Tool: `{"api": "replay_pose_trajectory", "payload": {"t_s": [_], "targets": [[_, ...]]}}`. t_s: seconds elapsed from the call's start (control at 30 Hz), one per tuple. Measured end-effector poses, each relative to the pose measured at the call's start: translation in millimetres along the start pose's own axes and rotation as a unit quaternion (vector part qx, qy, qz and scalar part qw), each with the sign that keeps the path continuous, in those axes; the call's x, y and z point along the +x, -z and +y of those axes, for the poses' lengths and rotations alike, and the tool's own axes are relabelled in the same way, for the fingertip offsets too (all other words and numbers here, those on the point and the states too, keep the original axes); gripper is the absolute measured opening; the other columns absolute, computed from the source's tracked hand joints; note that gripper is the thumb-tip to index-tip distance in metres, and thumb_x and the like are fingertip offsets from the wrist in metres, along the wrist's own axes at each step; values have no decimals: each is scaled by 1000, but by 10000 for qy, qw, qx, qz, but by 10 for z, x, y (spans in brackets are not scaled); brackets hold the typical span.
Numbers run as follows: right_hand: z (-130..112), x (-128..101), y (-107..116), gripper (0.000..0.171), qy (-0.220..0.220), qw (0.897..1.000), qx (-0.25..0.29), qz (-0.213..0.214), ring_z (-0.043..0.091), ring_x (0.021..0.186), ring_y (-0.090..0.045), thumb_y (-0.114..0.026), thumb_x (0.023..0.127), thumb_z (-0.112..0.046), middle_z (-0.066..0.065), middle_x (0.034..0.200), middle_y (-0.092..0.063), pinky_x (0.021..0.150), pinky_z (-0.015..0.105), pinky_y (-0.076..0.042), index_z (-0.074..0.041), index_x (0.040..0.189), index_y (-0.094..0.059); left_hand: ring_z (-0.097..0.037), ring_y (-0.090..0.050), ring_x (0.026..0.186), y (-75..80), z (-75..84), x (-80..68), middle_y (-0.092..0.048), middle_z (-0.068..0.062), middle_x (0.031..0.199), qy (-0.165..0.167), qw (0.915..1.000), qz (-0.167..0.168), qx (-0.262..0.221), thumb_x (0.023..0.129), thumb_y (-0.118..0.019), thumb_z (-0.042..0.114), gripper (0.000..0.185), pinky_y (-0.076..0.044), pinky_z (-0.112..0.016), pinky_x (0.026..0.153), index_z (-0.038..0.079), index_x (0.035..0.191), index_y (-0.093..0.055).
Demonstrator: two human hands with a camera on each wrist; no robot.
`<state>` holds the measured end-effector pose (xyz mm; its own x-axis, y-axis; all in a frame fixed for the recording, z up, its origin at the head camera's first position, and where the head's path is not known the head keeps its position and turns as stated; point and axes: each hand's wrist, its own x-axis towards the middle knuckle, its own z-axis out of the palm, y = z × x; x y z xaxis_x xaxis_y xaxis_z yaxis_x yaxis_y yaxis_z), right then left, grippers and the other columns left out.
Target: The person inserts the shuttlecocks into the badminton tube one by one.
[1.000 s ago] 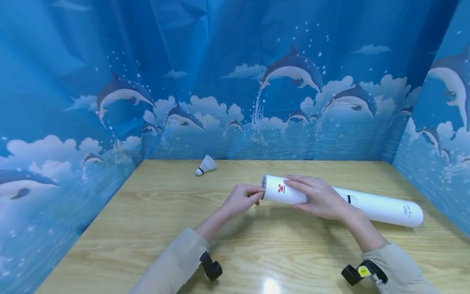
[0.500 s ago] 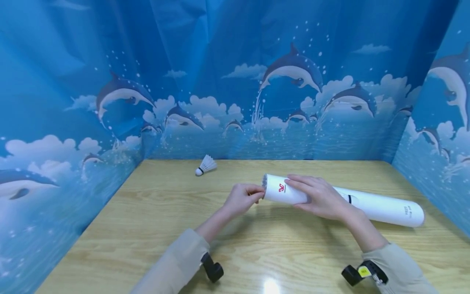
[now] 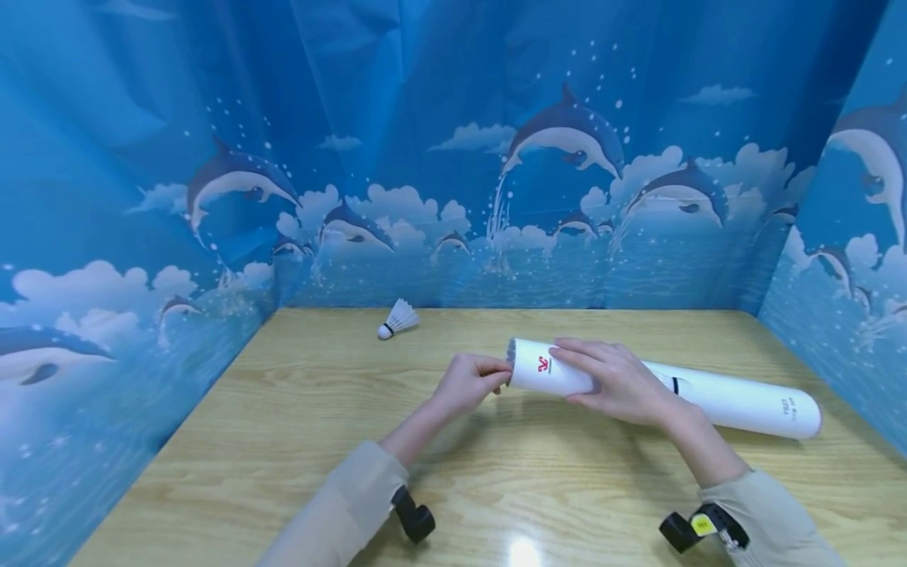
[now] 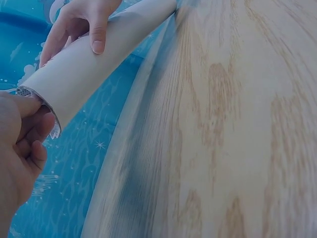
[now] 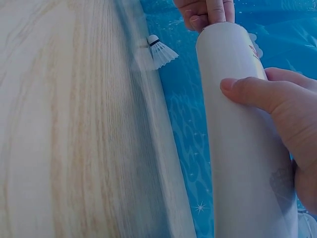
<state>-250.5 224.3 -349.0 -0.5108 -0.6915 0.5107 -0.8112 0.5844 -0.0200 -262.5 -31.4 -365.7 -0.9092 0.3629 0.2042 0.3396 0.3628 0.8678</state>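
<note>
Our right hand (image 3: pixel 618 381) clamps the white tube (image 3: pixel 730 400) to steady it; our left hand (image 3: pixel 468 383) pinches feathers at its 9 o'clock mouth.

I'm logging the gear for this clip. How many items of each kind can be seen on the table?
Shuttlecocks lying loose on the table: 1, the white shuttlecock near the back wall.
Tubes: 1, the long white tube, gripped by the right hand, with the left hand pinching something at its open end.
Total: 2 things. Whatever is inside the tube cannot be counted.
</note>
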Motion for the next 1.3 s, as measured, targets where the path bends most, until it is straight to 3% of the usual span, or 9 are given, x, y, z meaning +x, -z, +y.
{"api": "replay_pose_trajectory", "payload": {"t_s": [0.27, 0.43, 0.63, 0.77, 0.9, 1.0, 1.17, 1.3], "targets": [[-5, -10, 6, 75, -70, 10000, -43, -36, 30, 114, -51, -81, 66, -24, 12, 133, -50, 86, 51, -44, -10, 132, -50, -9, -59, 61, -22, 5, 14, -70, -10, 90, -15, 10000, -67, 27, 87, -64, 7, 14, -39, -20, 45, 2, 98, -72], [-8, -18, 14, 75, -134, 9999, -51, -65, 30, 115, -51, -82, 65, -25, 12, 133, -50, 87, 51, -43, -10, 132, -50, -19, -62, 65, -22, 2, 27, -70, -7, 86, 23, 9998, -133, 115, 87, -63, 8, 14, -38, -20, 45, 3, 98, -72], [-5, -25, 9, 76, -132, 9998, -85, -100, 30, 115, -50, -81, 65, -26, 11, 134, -49, 87, 51, -43, -11, 133, -49, -14, -61, 64, -10, -14, 31, -70, -7, 84, -51, 9993, -292, 207, 88, -62, 9, 15, -41, -21, 48, 3, 99, -72], [-14, -21, 7, 76, -190, 9997, -61, -123, 30, 115, -50, -82, 66, -26, 11, 134, -49, 88, 51, -43, -11, 133, -49, -13, -60, 68, 34, -41, 16, -69, -4, 85, -54, 9993, -356, 87, 90, -61, 14, 18, -50, -30, 59, 5, 102, -70], [-18, -7, 12, 76, -163, 9998, -51, -81, 30, 115, -50, -83, 65, -25, 10, 133, -50, 87, 51, -43, -10, 132, -50, -22, -63, 77, 131, -127, 4, -68, -3, 88, 79, 9995, 47, -310, 92, -59, 20, 21, -51, -45, 74, 5, 105, -68], [-19, 0, 19, 75, -122, 9999, -74, -51, 30, 115, -51, -83, 65, -25, 10, 133, -50, 87, 51, -44, -10, 131, -51, -30, -63, 85, 247, -222, 7, -68, -5, 89, 138, 9984, 414, -364, 92, -59, 20, 23, -51, -43, 76, 4, 107, -65], [-22, -3, 30, 75, -137, 9998, -86, -93, 29, 115, -50, -82, 65, -25, 10, 133, -50, 87, 51, -43, -10, 132, -51, -28, -63, 87, 493, -387, 42, -69, -7, 89, -21, 9953, 950, 178, 90, -61, 18, 23, -51, -31, 70, 2, 106, -65], [-21, -5, 38, 74, -122, 9998, -72, -130, 29, 116, -50, -80, 66, -26, 10, 134, -50, 88, 50, -43, -11, 133, -50, -21, -62, 84, 732, -511, 89, -68, -6, 90, 42, 9869, 1389, 816, 88, -64, 20, 27, -50, -32, 69, 2, 108, -66]]}}
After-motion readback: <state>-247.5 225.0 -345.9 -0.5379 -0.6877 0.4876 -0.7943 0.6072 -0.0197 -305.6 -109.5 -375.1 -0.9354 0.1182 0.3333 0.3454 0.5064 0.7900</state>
